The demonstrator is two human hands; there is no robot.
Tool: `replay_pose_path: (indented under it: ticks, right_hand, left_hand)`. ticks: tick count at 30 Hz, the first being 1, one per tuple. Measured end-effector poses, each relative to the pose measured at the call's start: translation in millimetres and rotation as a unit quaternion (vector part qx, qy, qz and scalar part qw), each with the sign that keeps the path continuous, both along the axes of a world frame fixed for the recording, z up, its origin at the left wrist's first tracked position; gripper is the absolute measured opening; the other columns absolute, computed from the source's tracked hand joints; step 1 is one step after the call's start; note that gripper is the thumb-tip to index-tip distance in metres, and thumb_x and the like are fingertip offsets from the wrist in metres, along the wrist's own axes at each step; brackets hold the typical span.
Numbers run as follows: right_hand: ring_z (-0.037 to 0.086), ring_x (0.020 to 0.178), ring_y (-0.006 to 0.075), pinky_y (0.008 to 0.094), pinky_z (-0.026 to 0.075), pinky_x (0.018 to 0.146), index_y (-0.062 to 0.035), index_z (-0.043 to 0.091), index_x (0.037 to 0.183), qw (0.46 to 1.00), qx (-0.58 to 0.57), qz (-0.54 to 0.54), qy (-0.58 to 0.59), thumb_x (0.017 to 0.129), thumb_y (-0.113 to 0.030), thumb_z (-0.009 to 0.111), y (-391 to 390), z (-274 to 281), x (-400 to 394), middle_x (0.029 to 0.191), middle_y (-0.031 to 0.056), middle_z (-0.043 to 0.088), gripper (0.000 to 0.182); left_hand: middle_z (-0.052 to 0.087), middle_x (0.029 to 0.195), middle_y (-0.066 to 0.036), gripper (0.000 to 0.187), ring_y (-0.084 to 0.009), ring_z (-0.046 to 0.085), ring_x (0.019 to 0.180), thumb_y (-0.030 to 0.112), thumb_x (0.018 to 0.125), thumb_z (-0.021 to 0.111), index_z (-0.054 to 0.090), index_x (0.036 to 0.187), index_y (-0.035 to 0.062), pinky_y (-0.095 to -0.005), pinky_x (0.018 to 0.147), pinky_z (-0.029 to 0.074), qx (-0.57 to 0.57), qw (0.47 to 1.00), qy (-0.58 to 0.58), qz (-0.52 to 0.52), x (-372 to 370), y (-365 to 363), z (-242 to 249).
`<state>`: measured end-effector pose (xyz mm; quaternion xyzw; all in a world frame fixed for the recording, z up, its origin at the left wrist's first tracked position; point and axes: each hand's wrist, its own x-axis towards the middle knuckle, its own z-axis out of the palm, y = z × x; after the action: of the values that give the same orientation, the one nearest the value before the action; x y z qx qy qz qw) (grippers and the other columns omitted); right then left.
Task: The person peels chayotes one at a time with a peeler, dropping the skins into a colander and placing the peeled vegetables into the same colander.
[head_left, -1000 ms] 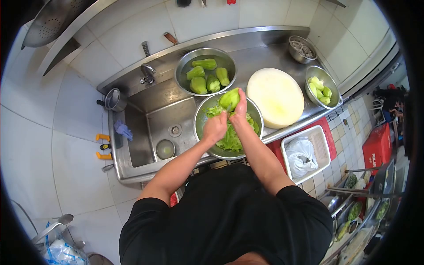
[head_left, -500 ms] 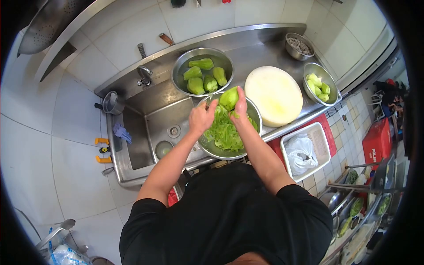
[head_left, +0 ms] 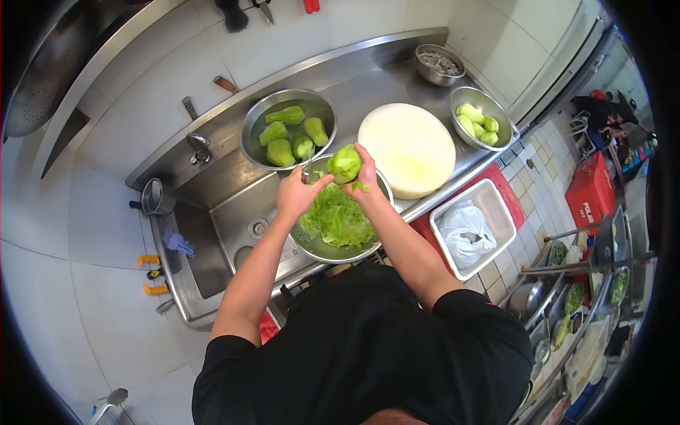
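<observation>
My right hand (head_left: 363, 172) is closed round a green chayote (head_left: 345, 164), with a strip of peel hanging by the fingers. Close by on the left, my left hand (head_left: 300, 193) grips a small metal peeler (head_left: 307, 172), mostly covered by the fingers. Both hands are above a steel bowl (head_left: 322, 259) heaped with thin green peelings (head_left: 338, 216). Behind it, a wider steel basin (head_left: 249, 145) holds several green chayotes (head_left: 287, 115). To the right lies a thick round white cutting board (head_left: 407, 149).
At the counter's right end stand a bowl of paler chayotes (head_left: 484, 127) and a bowl of greyish pieces (head_left: 439, 65). The sink (head_left: 205, 248) and tap (head_left: 199, 147) are at left. A white basket (head_left: 489, 248) with a plastic bag sits below right.
The view has shifted, so the counter things appear further left. The chayote has turned in my right hand, and my left hand with the peeler has stayed close beside it.
</observation>
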<state>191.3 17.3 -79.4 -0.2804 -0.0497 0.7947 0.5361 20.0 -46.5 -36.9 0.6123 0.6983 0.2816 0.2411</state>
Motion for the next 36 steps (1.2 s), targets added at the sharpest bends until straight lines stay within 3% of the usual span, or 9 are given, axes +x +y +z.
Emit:
replay_pose_path:
  ticks: [5, 8, 11, 12, 17, 24, 28, 31, 36]
  right_hand:
    - [0.068, 0.086, 0.0288, 0.0461, 0.058, 0.080, -0.0048, 0.061, 0.106, 1.000, 0.018, 0.007, 0.016, 0.095, -0.042, 0.058, -10, -8, 1, 0.094, 0.0137, 0.068, 0.039]
    - [0.067, 0.092, 0.0327, 0.0499, 0.056, 0.084, -0.0063, 0.062, 0.109, 1.000, 0.006, -0.003, 0.022, 0.095, -0.044, 0.058, -7, -26, 12, 0.100, 0.0152, 0.068, 0.040]
    - [0.065, 0.101, 0.0357, 0.0565, 0.052, 0.091, -0.0095, 0.064, 0.113, 0.998, -0.009, 0.013, 0.060, 0.095, -0.048, 0.056, -20, -21, 28, 0.108, 0.0146, 0.068, 0.043]
    - [0.065, 0.102, 0.0360, 0.0576, 0.051, 0.092, -0.0105, 0.064, 0.114, 0.998, -0.005, 0.023, 0.056, 0.095, -0.049, 0.055, -24, -15, 26, 0.110, 0.0134, 0.068, 0.043]
    - [0.063, 0.107, 0.0331, 0.0578, 0.047, 0.098, -0.0103, 0.064, 0.117, 0.990, -0.004, 0.097, 0.106, 0.095, -0.050, 0.055, -29, -3, 24, 0.117, 0.0100, 0.066, 0.046]
    - [0.066, 0.101, 0.0315, 0.0525, 0.054, 0.091, -0.0076, 0.057, 0.122, 0.996, 0.044, 0.042, 0.069, 0.092, -0.037, 0.058, -25, 4, 26, 0.117, 0.0175, 0.067, 0.042]
    - [0.068, 0.099, 0.0311, 0.0495, 0.056, 0.090, -0.0090, 0.053, 0.126, 0.995, 0.080, 0.041, 0.050, 0.091, -0.034, 0.061, -25, -6, 30, 0.116, 0.0175, 0.068, 0.045]
    - [0.069, 0.086, 0.0255, 0.0450, 0.059, 0.080, -0.0111, 0.062, 0.111, 1.000, -0.020, 0.000, -0.018, 0.084, -0.034, 0.069, -26, -18, 19, 0.097, 0.0086, 0.069, 0.036]
    - [0.069, 0.081, 0.0249, 0.0439, 0.059, 0.076, -0.0073, 0.060, 0.108, 0.996, 0.017, -0.067, 0.048, 0.084, -0.029, 0.070, -25, -24, 22, 0.096, 0.0090, 0.068, 0.033]
  left_hand:
    - [0.056, 0.063, -0.007, 0.066, -0.0193, 0.053, 0.058, 0.061, 0.072, 0.082, 0.051, 0.073, 0.0028, -0.0372, 0.056, 0.043, 0.000, 0.986, -0.159, -0.042, 3, 28, -33]
    - [0.057, 0.063, -0.010, 0.062, -0.0225, 0.054, 0.058, 0.060, 0.085, 0.070, 0.053, 0.073, 0.0017, -0.0399, 0.059, 0.043, 0.055, 0.997, 0.029, -0.054, -6, 14, -5]
    - [0.069, 0.082, -0.022, 0.062, -0.0401, 0.066, 0.077, 0.060, 0.096, 0.050, 0.066, 0.091, 0.0009, -0.0500, 0.074, 0.049, 0.004, 0.993, -0.051, -0.103, -14, 23, -18]
    - [0.068, 0.087, -0.026, 0.060, -0.0430, 0.065, 0.081, 0.055, 0.102, 0.038, 0.068, 0.097, 0.0038, -0.0516, 0.076, 0.049, -0.088, 0.989, -0.002, -0.117, -16, 28, -22]
    - [0.066, 0.073, -0.022, 0.057, -0.0370, 0.066, 0.075, 0.058, 0.094, 0.056, 0.067, 0.090, 0.0020, -0.0462, 0.070, 0.050, -0.023, 0.989, -0.031, -0.141, 4, 24, -19]
    - [0.057, 0.061, -0.009, 0.057, -0.0245, 0.058, 0.060, 0.053, 0.079, 0.080, 0.054, 0.077, 0.0024, -0.0394, 0.060, 0.046, 0.016, 0.985, -0.009, -0.173, -7, 8, -31]
    - [0.052, 0.062, -0.006, 0.056, -0.0149, 0.047, 0.058, 0.050, 0.079, 0.082, 0.053, 0.077, 0.0027, -0.0341, 0.056, 0.042, 0.035, 0.982, -0.151, -0.106, 1, 24, -24]
    - [0.053, 0.065, -0.002, 0.053, -0.0135, 0.045, 0.059, 0.048, 0.079, 0.082, 0.057, 0.083, 0.0014, -0.0340, 0.055, 0.041, 0.023, 0.988, -0.091, -0.121, 15, 28, -6]
    - [0.046, 0.067, 0.001, 0.041, -0.0097, 0.041, 0.061, 0.033, 0.084, 0.081, 0.052, 0.079, 0.0037, -0.0291, 0.056, 0.037, -0.030, 0.968, -0.222, -0.116, -5, 17, -54]
